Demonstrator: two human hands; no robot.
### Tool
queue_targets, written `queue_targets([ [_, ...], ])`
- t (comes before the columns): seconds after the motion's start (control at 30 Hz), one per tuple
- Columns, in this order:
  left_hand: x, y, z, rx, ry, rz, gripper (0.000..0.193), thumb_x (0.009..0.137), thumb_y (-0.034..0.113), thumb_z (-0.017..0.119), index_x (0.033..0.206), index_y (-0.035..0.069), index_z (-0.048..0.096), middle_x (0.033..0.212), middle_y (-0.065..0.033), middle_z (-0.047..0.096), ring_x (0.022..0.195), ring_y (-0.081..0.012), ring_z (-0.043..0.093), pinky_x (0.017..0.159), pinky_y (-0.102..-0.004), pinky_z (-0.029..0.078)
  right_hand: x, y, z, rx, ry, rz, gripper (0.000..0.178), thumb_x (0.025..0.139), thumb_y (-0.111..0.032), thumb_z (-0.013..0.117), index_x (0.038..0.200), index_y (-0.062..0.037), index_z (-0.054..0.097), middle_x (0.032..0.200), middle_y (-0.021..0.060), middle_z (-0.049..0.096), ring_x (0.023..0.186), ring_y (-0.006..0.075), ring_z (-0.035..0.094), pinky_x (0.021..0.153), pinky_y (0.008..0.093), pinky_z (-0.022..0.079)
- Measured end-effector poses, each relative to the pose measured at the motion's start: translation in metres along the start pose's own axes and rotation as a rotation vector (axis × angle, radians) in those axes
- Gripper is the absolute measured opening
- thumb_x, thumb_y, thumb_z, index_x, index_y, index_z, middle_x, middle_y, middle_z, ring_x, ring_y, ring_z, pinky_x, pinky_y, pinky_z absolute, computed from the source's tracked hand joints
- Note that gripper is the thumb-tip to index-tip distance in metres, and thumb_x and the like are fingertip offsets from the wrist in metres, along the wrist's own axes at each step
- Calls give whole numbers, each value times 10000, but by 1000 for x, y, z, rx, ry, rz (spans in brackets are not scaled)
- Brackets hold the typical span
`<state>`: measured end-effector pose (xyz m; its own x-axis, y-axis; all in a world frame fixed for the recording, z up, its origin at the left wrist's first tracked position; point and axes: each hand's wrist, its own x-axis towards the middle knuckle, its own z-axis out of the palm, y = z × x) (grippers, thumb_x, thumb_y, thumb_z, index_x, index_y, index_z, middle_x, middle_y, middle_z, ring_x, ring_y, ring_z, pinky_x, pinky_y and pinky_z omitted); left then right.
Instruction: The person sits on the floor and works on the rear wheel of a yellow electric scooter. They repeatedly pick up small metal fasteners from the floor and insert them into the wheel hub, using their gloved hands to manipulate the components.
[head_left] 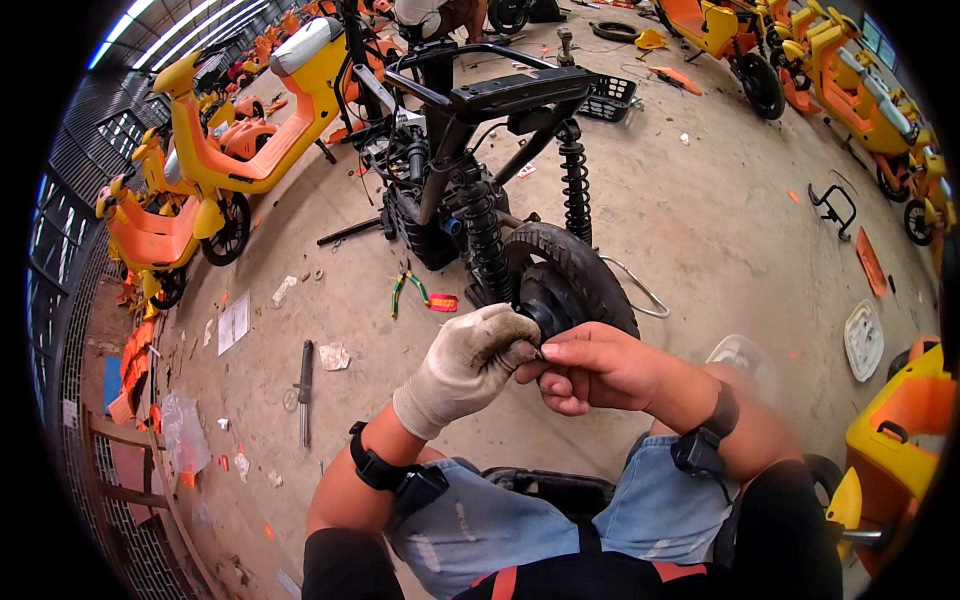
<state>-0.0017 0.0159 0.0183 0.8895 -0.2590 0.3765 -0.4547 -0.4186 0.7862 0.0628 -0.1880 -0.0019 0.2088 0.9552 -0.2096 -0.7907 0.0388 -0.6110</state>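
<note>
Two hands [465,362] [608,368] together, tyre [598,284] edge near, wide floor [715,225] rightward

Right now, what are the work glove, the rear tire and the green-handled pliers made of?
The work glove looks like dull cloth: it's wrinkled and smudged. The rear tire seems matte black rubber, with grooved tread. The pliers probably have dark metal jaws and, judging by bright green, plastic or rubber grips.

Left fingers [518,353] curled, touching right fingers [575,353]
</note>
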Motion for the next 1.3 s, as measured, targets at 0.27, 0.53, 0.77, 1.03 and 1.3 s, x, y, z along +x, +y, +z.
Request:
queue_targets([
  [0.27, 5, 20, -4, 167, -54, -119, 100, 905, 107, 637, 869, 15, 650, 745, -141, 644, 629, -297, 628, 581, -348, 493, 0, -1, -5, -164, 70, -12, 336, 998, -234, 571, 1091, 82, 640, 731, -5, 545, 660, 100, 531, 592, 243, 440],
  [0.53, 3, 24, 3, 118, -111, -486, 271, 955, 228, 549, 864, -6, 649, 790, -184, 658, 718, -348, 650, 648, -399, 497, 1, 1, 5, -744, 294, -117, 265, 974, -219, 586, 934, 31, 668, 678, 30, 604, 613, 127, 569, 585, 293, 463],
  [0.77, 0, 8, 14, 222, -92, -553, 304, 970, 278, 527, 912, 5, 648, 795, -203, 645, 774, -365, 653, 678, -414, 495, 11, 30, -2, -1651, 526, -682, 166, 879, -135, 606, 853, 27, 629, 784, 195, 642, 677, 367, 598, 609, 402, 501],
  [1.03, 2, 1, 3, -76, -107, -398, 200, 992, 189, 544, 977, 7, 624, 813, -90, 622, 742, -139, 570, 684, -309, 480, 5, 0, -10, -196, 151, 44, 285, 1011, -240, 517, 1021, 17, 642, 697, -18, 543, 643, 102, 572, 569, 241, 434],
  [1.3, -1, 6, 1, -130, -82, -246, 150, 980, 145, 563, 968, 4, 613, 770, -61, 591, 709, -124, 552, 655, -282, 469, -2, -2, 0, 17, -5, 43, 320, 1016, -258, 512, 1054, 29, 646, 693, -34, 513, 637, 111, 546, 577, 241, 432],
])
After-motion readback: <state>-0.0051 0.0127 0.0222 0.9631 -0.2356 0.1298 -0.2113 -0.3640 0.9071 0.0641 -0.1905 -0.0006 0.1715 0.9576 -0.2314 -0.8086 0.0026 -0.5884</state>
